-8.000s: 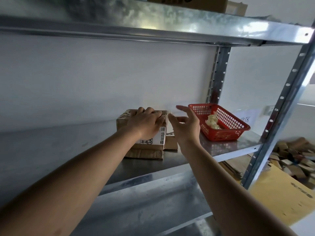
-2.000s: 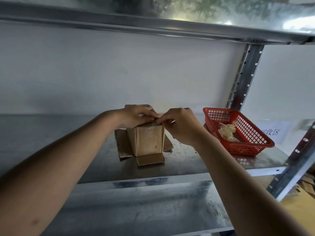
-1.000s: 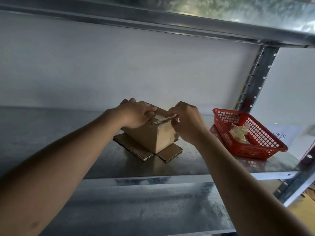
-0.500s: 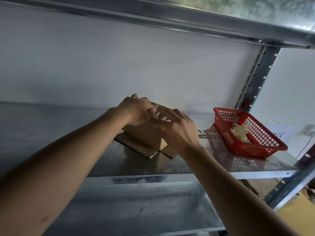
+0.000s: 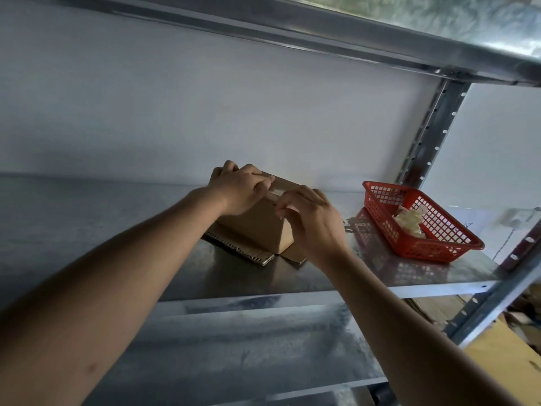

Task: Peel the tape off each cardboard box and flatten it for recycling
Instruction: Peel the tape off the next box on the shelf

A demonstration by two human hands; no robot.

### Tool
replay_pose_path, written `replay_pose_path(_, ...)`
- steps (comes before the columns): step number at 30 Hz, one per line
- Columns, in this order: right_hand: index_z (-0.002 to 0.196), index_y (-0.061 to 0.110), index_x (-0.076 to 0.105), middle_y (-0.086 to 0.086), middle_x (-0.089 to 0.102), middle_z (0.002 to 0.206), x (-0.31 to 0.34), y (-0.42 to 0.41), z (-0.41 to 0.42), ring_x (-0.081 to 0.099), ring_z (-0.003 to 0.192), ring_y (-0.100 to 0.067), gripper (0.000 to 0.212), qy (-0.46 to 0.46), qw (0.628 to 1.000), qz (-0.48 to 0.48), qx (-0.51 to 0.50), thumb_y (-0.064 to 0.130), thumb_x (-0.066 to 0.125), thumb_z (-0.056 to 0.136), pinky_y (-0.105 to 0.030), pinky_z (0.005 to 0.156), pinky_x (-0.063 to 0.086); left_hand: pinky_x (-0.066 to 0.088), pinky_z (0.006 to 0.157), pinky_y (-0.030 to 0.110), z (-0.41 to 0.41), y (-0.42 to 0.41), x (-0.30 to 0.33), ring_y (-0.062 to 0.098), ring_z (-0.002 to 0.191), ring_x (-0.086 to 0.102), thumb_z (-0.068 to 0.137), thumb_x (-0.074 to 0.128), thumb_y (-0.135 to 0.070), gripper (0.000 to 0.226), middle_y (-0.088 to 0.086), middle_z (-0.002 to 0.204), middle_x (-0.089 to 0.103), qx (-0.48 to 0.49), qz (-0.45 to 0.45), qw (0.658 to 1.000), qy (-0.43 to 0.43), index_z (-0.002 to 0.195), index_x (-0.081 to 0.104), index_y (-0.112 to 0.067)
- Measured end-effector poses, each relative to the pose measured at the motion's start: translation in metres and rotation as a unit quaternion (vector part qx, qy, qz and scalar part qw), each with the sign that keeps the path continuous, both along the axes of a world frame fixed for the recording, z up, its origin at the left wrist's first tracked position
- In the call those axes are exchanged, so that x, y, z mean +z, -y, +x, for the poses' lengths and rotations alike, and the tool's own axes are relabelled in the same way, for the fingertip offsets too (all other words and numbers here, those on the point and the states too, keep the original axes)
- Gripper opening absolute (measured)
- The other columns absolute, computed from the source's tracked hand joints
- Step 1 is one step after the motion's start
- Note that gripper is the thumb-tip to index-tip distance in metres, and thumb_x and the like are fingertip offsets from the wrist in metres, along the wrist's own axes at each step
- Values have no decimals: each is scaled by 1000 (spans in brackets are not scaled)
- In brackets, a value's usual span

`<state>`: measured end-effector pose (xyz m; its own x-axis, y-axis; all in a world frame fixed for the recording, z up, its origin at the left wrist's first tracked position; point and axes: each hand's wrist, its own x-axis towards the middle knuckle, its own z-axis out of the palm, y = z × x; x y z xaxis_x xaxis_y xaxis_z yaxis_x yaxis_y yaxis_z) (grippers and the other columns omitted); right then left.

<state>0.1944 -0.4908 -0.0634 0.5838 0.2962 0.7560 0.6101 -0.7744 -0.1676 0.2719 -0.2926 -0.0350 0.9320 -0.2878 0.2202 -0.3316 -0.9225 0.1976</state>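
Note:
A small brown cardboard box [image 5: 257, 227] stands on flattened cardboard [image 5: 240, 249] on the metal shelf [image 5: 336, 276]. A pale strip of tape [image 5: 282, 187] runs along the box's top. My left hand [image 5: 238, 190] grips the top left edge of the box, fingers curled over it. My right hand [image 5: 310, 221] is at the box's near top corner, with thumb and fingertips pinching at the tape's end. The right side of the box is hidden behind my right hand.
A red plastic basket [image 5: 421, 224] holding crumpled tape [image 5: 408, 221] sits on the shelf to the right. A perforated steel upright [image 5: 430, 133] rises behind it. A white wall closes the back. Cardboard lies on the floor at lower right [image 5: 509, 356].
Over eight seconds the box was stood up on the flat cardboard and turned. In the last half second my right hand drew back slightly to the near top corner; my left hand stayed.

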Motion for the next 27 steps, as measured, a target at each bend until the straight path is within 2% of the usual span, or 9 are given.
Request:
replay_pose_path(3, 97, 18, 73, 8, 73, 105, -3, 8, -1, 69, 99, -9, 12, -72, 984, 158, 49, 7, 68, 95, -41, 82, 57, 16, 99, 35, 3, 0, 1, 25, 131, 28, 106, 13, -53, 50, -20, 158, 36, -6, -14, 1000, -7, 148, 40, -59)
replay_pose_path(7, 94, 17, 65, 1, 77, 106, -6, 10, -6, 72, 104, -16, 21, -178, 915, 354, 75, -2, 58, 99, -45, 92, 59, 16, 99, 35, 5, -2, 2, 22, 129, 27, 106, 15, -55, 49, -22, 157, 36, -12, -30, 999, -22, 148, 40, -60)
replay_pose_path(11, 94, 6, 59, -16, 76, 101, 4, -1, -9, 76, 97, -30, 17, -223, 807, 538, 99, -5, 50, 103, -39, 84, 63, 17, 98, 36, 5, -2, 4, 22, 133, 26, 108, 23, -54, 46, -22, 158, 36, -42, -35, 998, -37, 149, 41, -57)
replay_pose_path(13, 101, -3, 58, -24, 74, 102, 11, -4, -9, 76, 91, -33, 11, -234, 775, 579, 98, -5, 48, 105, -38, 79, 64, 20, 102, 36, 6, -3, 6, 25, 140, 24, 108, 31, -52, 41, -19, 159, 37, -52, -60, 995, -57, 147, 44, -58)
replay_pose_path(16, 104, -9, 60, -26, 73, 100, 16, -3, -11, 77, 92, -33, 5, -232, 802, 542, 93, -5, 56, 102, -36, 76, 65, 25, 119, 46, 4, 1, 15, 29, 150, 21, 103, 43, -61, 37, -7, 156, 47, -36, -107, 989, -96, 138, 55, -58)
replay_pose_path(18, 100, -6, 65, -24, 74, 97, 17, -2, -13, 77, 91, -32, 3, -232, 818, 518, 99, -6, 63, 98, -36, 78, 65, 34, 109, 45, 0, 8, 20, 30, 145, 27, 90, 50, -76, 41, -4, 145, 57, -13, -153, 983, -102, 124, 64, -57)
replay_pose_path(20, 97, -3, 68, -20, 75, 93, 16, -1, -14, 77, 91, -32, 3, -229, 824, 508, 104, -5, 68, 95, -37, 78, 65, 34, 99, 43, -7, 18, 20, 33, 138, 32, 78, 56, -81, 46, -2, 137, 59, 1, -144, 987, -77, 116, 65, -57)
replay_pose_path(23, 94, 1, 70, -15, 77, 89, 14, 2, -15, 77, 89, -32, 5, -223, 839, 485, 111, -3, 73, 92, -33, 76, 64, 29, 110, 48, -13, 24, 14, 37, 141, 30, 77, 49, -82, 57, -1, 145, 51, -3, -109, 993, -39, 127, 60, -56)
replay_pose_path(27, 94, 0, 65, -17, 76, 89, 8, 5, -12, 77, 88, -31, 7, -211, 824, 513, 118, -6, 64, 97, -36, 77, 64, 4, 125, 52, -8, 20, 12, 32, 159, 0, 89, 53, -77, 59, -6, 168, 27, -20, -108, 992, -66, 145, 43, -63)
